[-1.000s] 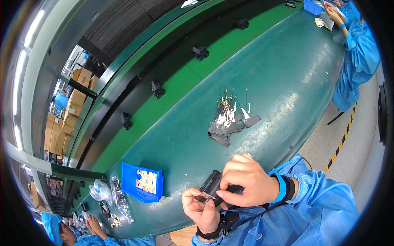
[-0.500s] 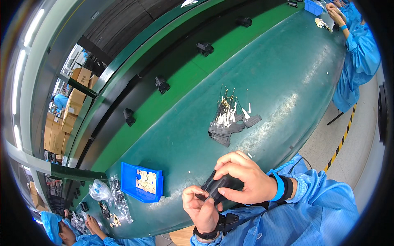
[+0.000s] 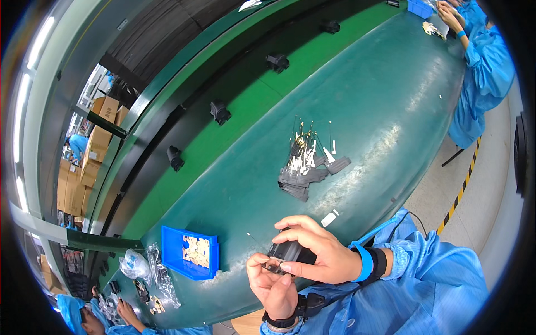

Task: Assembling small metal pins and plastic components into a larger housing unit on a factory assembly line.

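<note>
Both my hands hold a black plastic housing [image 3: 295, 250] low over the near edge of the table. My right hand [image 3: 329, 258] is curled over its top and far side, thumb pressed along the near face. At its lower left end the fingers of my left hand [image 3: 273, 287] pinch it. Part of the housing is hidden by my fingers. A thin dark wire [image 3: 257, 241] with a pale tip sticks out beside my left fingertips. Just beyond my right hand lies a small white strip [image 3: 330, 218]. Farther out is a pile of flat black wired pieces [image 3: 304, 176] with white ends.
A blue bin [image 3: 209, 271] of cream-coloured pieces stands at left, beside clear plastic bags [image 3: 134, 264]. Beyond the green table [image 3: 379, 84] runs a green conveyor belt [image 3: 251, 97] carrying black housings [image 3: 220, 112]. Co-workers in blue sit at far right [image 3: 486, 72] and lower left [image 3: 72, 312].
The housing has been turned between my hands, and my right hand sits slightly lower over it. The wire by my left fingers and more of the white strip now show.
</note>
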A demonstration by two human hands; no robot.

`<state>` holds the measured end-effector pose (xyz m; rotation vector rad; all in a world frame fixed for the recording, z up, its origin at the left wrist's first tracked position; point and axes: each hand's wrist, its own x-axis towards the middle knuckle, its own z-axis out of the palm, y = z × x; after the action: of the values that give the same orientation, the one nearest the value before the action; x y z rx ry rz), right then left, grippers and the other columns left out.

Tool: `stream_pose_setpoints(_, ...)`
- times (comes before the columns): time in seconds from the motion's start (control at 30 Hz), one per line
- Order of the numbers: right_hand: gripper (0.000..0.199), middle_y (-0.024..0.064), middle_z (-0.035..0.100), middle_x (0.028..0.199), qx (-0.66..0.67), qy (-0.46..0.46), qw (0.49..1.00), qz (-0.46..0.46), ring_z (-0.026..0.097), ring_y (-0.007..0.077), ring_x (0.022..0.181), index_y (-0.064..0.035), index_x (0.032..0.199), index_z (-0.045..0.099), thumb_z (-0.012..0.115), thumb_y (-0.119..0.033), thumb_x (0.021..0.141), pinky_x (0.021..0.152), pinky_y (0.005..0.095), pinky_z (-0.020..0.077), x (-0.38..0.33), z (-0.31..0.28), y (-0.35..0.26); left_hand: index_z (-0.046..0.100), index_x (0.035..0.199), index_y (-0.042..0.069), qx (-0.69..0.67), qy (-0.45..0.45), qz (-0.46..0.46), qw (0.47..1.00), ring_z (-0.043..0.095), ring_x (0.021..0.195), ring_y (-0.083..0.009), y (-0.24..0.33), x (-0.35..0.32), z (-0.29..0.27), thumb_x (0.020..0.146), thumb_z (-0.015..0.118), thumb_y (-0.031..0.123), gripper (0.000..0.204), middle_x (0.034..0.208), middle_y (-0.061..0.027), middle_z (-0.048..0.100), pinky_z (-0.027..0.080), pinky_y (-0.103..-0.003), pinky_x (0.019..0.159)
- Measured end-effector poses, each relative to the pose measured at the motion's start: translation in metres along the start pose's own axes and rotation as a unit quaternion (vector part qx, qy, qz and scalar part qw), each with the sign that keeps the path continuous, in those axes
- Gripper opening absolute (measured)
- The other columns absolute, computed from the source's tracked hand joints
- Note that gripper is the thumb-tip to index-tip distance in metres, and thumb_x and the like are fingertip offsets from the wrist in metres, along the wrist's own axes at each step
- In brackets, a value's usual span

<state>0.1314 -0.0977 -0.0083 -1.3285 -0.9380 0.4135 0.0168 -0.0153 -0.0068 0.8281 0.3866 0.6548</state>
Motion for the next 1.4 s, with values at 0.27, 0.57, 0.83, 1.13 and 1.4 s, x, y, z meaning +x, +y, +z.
stream_pose_setpoints(0.27, 0.034, 0.0161, 0.042, 0.119, 0.061, -0.006, 0.998, 0.009, 0.043, 0.0286, 0.113, -0.0018, 0.115, 0.053, 0.058, -0.013, 0.082, 0.092, 0.0351, 0.0387, -0.001, 0.003, 0.001, 0.036, 0.111, 0.002, -0.029, -0.008, -0.027, 0.999, 0.059, 0.087, -0.0224, 0.002, 0.0, 0.001, 0.068, 0.057, -0.005, 0.049, 0.094, -0.0118, 0.053, 0.057, -0.036, 0.061)
stream_pose_setpoints(0.57, 0.036, 0.0104, 0.048, 0.109, 0.119, -0.07, 0.988, 0.073, 0.052, 0.0179, 0.097, -0.0005, 0.114, 0.05, 0.06, -0.01, 0.081, 0.083, 0.0293, 0.0445, 0.008, -0.009, -0.003, 0.036, 0.111, 0.004, -0.069, -0.039, -0.081, 0.994, 0.059, 0.086, -0.0256, 0.002, 0.001, -0.012, 0.069, 0.047, -0.004, 0.044, 0.1, -0.0145, 0.053, 0.058, -0.042, 0.058)
stream_pose_setpoints(0.83, 0.033, 0.009, 0.052, 0.103, 0.143, -0.078, 0.982, 0.091, 0.052, 0.0169, 0.094, -0.0008, 0.111, 0.051, 0.058, -0.01, 0.08, 0.082, 0.0298, 0.0434, 0.01, -0.009, 0.002, 0.036, 0.11, 0.005, -0.052, -0.069, -0.092, 0.992, 0.06, 0.087, -0.0254, 0.002, 0.001, -0.013, 0.074, 0.053, 0.0, 0.04, 0.1, -0.0129, 0.053, 0.058, -0.04, 0.056)
stream_pose_setpoints(1.13, 0.034, 0.0146, 0.048, 0.115, -0.014, 0.05, 0.998, -0.045, 0.045, 0.0272, 0.104, -0.0043, 0.107, 0.059, 0.064, -0.023, 0.08, 0.089, 0.0363, 0.0369, -0.003, -0.019, -0.006, 0.033, 0.114, 0.009, -0.104, 0.0, -0.071, 0.992, 0.063, 0.087, -0.0249, 0.007, 0.007, -0.004, 0.085, 0.052, 0.004, 0.035, 0.103, -0.0134, 0.055, 0.059, -0.033, 0.054)
stream_pose_setpoints(1.4, 0.033, 0.0134, 0.049, 0.114, -0.023, 0.049, 0.997, -0.051, 0.048, 0.026, 0.104, -0.0055, 0.104, 0.063, 0.071, -0.016, 0.074, 0.085, 0.0349, 0.0421, -0.009, -0.004, -0.004, 0.034, 0.115, 0.009, -0.12, -0.008, -0.06, 0.991, 0.063, 0.085, -0.0248, 0.005, 0.01, -0.005, 0.085, 0.053, 0.004, 0.035, 0.104, -0.0153, 0.055, 0.059, -0.032, 0.059)
